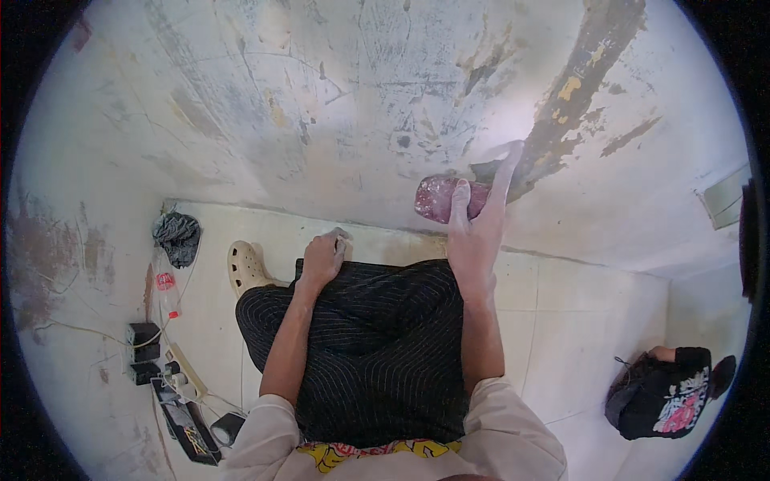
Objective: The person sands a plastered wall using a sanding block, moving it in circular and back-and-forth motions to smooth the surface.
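Observation:
My right hand (481, 222), dusted with white powder, grips a reddish-purple block (436, 198), perhaps a sanding block, against the lower part of a patchy wall (361, 132). Its thumb lies over the block and one finger reaches along the wall to the edge of a bare grey strip (559, 114). The block's face toward the wall is hidden. My left hand (325, 255) is curled near my knee, close to the foot of the wall; its fingertips look whitish, and whether something small is inside cannot be told.
At left on the tiled floor (565, 337) lie a crumpled black plastic bag (178, 237), a plastic bottle (168, 294), black boxes (143, 352), a power strip (185, 368) with cables, and a black roll (227, 428). Another person in a black shirt (674, 397) is at the lower right.

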Available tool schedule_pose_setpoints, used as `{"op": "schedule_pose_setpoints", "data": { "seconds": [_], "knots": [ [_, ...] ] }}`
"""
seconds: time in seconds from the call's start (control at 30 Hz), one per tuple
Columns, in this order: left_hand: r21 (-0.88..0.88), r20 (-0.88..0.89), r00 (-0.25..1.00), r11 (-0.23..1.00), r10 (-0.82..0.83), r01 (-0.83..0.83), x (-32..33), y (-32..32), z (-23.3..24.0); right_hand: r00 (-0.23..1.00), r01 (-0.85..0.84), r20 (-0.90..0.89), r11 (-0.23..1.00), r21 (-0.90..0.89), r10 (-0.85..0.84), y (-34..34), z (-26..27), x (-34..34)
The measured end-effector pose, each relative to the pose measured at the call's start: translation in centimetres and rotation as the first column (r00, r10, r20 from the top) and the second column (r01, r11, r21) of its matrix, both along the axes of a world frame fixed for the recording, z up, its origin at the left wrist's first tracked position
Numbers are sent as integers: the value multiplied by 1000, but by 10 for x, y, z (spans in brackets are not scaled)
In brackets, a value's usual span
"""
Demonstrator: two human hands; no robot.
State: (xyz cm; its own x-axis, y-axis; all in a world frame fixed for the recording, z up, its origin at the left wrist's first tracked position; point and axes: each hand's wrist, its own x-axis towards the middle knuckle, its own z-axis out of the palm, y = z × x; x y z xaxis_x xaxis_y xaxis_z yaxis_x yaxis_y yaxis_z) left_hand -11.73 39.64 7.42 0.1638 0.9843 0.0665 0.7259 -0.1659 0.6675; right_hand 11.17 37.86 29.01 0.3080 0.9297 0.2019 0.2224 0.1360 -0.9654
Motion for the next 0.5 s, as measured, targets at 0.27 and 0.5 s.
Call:
{"op": "schedule_pose_setpoints", "data": {
  "seconds": [0.27,0.5],
  "knots": [
    [13,-17,1000,1000,11,-11,-2,2,-6,999,13,43,999,-44,-11,1,-16,-8],
    [-48,-38,999,998,27,-29,1,0,6,986,87,133,990,112,-102,4,-16,-10]
  ]
}}
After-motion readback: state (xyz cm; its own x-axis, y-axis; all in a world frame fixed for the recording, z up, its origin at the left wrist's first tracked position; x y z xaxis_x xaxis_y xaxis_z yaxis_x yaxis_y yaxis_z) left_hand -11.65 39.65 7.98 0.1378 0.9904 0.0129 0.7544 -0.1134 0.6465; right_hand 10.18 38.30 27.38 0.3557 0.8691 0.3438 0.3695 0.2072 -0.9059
